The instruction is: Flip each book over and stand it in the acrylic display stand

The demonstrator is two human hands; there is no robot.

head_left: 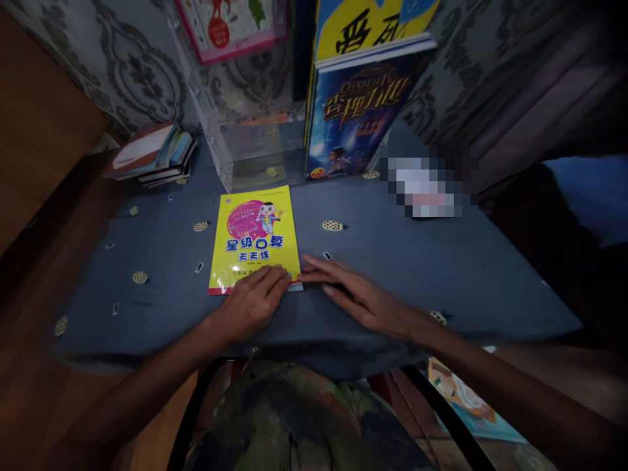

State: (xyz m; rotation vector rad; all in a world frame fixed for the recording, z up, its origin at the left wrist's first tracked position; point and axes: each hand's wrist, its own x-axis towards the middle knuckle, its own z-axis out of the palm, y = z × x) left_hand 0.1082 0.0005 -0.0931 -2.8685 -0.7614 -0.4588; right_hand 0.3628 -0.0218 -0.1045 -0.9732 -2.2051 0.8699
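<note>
A yellow workbook [260, 229] with a cartoon child, a pink circle and blue Chinese lettering lies closed and face up on the cloth-covered table. My left hand [256, 297] rests on its lower edge, fingers laid flat over the cover and hiding part of the bottom text. At the workbook's lower right corner, my right hand [356, 291] is open with its fingers stretched out. Its fingertips reach the corner; whether they press on it I cannot tell. A thin pale edge shows under that corner.
Behind the workbook stands a clear acrylic rack [260, 154]. A dark blue book [350, 124] stands upright in it, before a yellow one [338, 26]. Several books [152, 154] are stacked at the back left. A pixelated object [424, 186] sits at the right.
</note>
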